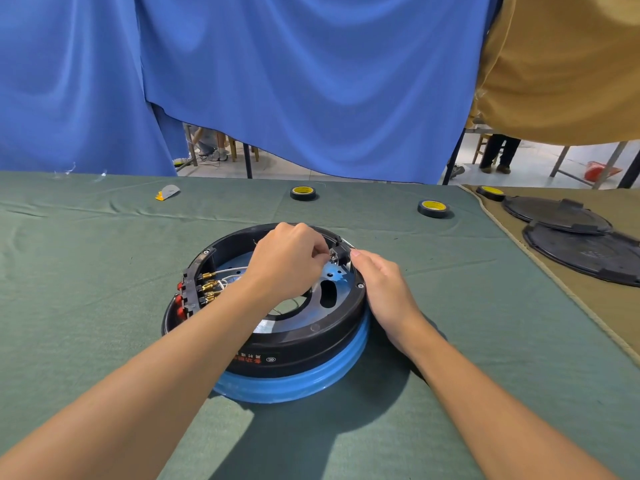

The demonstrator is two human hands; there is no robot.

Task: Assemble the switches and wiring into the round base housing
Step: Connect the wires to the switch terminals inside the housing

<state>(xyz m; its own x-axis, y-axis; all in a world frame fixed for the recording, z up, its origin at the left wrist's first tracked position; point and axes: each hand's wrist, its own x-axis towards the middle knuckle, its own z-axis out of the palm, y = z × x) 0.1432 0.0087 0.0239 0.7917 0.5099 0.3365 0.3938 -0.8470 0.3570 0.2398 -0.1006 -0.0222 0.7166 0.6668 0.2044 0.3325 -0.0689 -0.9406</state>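
Item 1: a round black plastic base housing [294,351] is sitting open side up on a blue ring-shaped stand [311,382], in the middle of a green cloth-covered table [104,271].

Item 2: a row of red-buttoned switches [188,289] is standing in the housing's left wall. Its brass terminals [209,289] are pointing inward, and white wires [230,270] are running from them under the forearm.

Item 3: a small black switch block [341,252] is sitting at the far right rim.

The left hand [287,258] is reaching across the housing, its fingertips curled and pinching at the block's inner face. What lies between them is too small to tell.

The right hand [384,285] is resting on the right rim with its thumb tip pressing the block's outer side. Its other fingers are hidden, so its grip cannot be told.

Sundries: three black tape rolls with yellow cores [303,193] [433,208] [490,192] are lying along the far edge. Two round black lids [554,214] [585,258] are overlapping on a tan cloth [588,306] to the right.
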